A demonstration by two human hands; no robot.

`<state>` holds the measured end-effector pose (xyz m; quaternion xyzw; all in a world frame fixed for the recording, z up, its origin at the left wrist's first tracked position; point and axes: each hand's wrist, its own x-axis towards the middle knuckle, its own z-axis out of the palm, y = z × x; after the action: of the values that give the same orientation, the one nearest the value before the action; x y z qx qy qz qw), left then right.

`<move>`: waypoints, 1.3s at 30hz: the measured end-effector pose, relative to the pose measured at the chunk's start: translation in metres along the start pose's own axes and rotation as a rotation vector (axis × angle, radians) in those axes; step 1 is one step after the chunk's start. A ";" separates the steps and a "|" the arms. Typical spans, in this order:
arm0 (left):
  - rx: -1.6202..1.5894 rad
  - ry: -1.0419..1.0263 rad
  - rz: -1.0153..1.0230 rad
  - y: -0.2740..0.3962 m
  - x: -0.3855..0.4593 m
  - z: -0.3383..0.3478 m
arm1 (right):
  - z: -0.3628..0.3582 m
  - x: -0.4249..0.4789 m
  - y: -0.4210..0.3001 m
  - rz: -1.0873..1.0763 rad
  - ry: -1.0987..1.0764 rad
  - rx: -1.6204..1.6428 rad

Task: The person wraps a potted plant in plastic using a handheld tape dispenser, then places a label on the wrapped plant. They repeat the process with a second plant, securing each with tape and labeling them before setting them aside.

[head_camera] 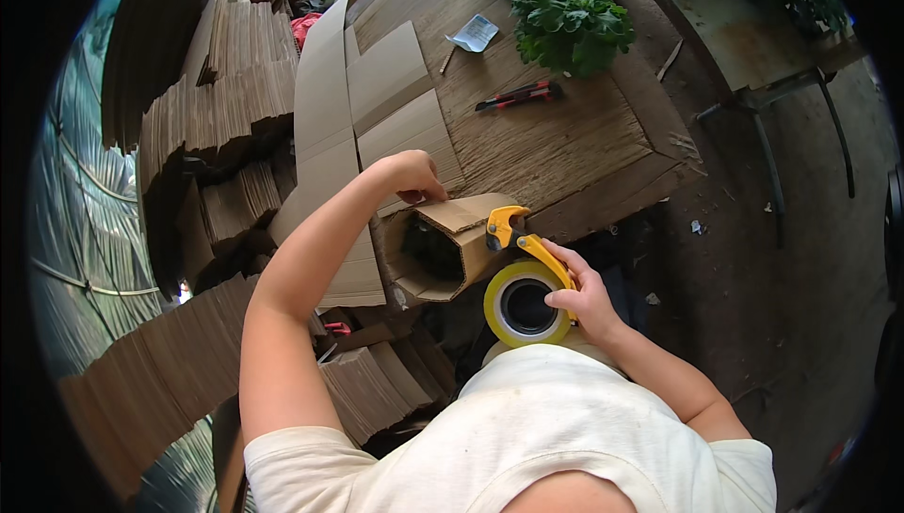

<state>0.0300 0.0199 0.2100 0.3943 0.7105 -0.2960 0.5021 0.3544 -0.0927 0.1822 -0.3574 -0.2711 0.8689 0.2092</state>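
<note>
My right hand point(583, 294) grips a yellow tape dispenser point(551, 258) that carries a large roll of yellowish packing tape point(526, 304). The dispenser's head rests at the right side of a cardboard tube point(487, 248) folded to a many-sided shape, with its open end towards me. Dark contents show inside, too dim to name. My left hand point(420, 177) is at the tube's upper left edge, fingers bent down against the cardboard; its fingertips are partly hidden. Flat cardboard sheets point(325, 103) lie to the left of the tube.
On the wooden table point(586, 138) are a red and black utility knife point(519, 95), a small printed packet point(474, 34) and leafy green plants point(565, 15). Stacks of cardboard point(226, 99) stand at the left. A second table point(748, 39) is at the upper right.
</note>
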 end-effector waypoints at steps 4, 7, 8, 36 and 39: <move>0.174 -0.019 -0.033 0.004 -0.013 0.009 | 0.004 0.000 -0.008 0.013 -0.007 -0.025; 0.445 0.011 -0.047 0.008 -0.020 0.011 | 0.006 0.000 -0.011 0.001 -0.023 -0.041; 0.520 0.013 -0.031 0.004 -0.015 0.011 | 0.006 0.001 -0.011 0.002 -0.023 -0.038; 0.377 0.440 0.594 0.012 -0.065 0.058 | -0.015 0.059 -0.054 0.083 -0.128 -0.276; 0.373 0.491 0.569 0.022 -0.066 0.056 | -0.019 0.061 -0.052 0.098 -0.128 -0.192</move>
<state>0.0879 -0.0317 0.2543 0.7178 0.6060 -0.1664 0.2997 0.3368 -0.0132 0.1721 -0.3323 -0.3480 0.8692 0.1137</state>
